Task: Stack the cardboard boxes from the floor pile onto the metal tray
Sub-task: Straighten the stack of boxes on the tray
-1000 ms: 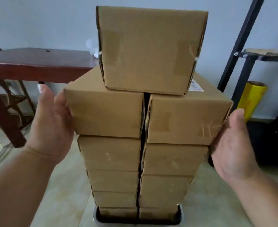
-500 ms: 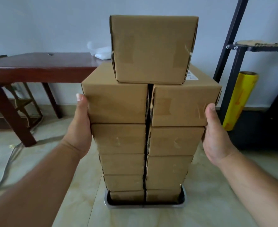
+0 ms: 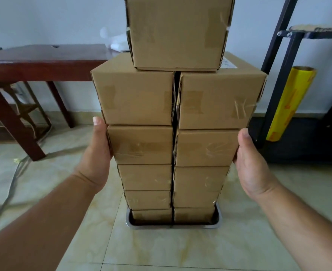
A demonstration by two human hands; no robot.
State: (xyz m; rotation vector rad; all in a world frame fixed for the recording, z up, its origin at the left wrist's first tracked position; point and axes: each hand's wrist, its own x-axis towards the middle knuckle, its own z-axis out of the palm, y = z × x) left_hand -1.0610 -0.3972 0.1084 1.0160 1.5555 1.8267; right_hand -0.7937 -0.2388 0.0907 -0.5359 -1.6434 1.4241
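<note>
A tall stack of brown cardboard boxes (image 3: 141, 145) rises in two columns from a metal tray (image 3: 173, 226) on the tiled floor. One single box (image 3: 178, 32) sits centred on top, its upper part cut off by the frame. My left hand (image 3: 97, 153) presses flat against the left side of the second-tier box. On the opposite side my right hand (image 3: 253, 165) presses the matching right-column box (image 3: 206, 147). Both hands have straight fingers with thumbs up along the front corners.
A dark wooden table (image 3: 42, 63) stands at the back left, with a cable (image 3: 11, 184) trailing over the floor beneath it. At the right are a black metal rack (image 3: 278, 55) and a yellow film roll (image 3: 290, 102). Open tiled floor lies in front of the tray.
Both hands slid down from the upper wide boxes to the tier below. The view moved closer and lower, so the top box now runs out of frame.
</note>
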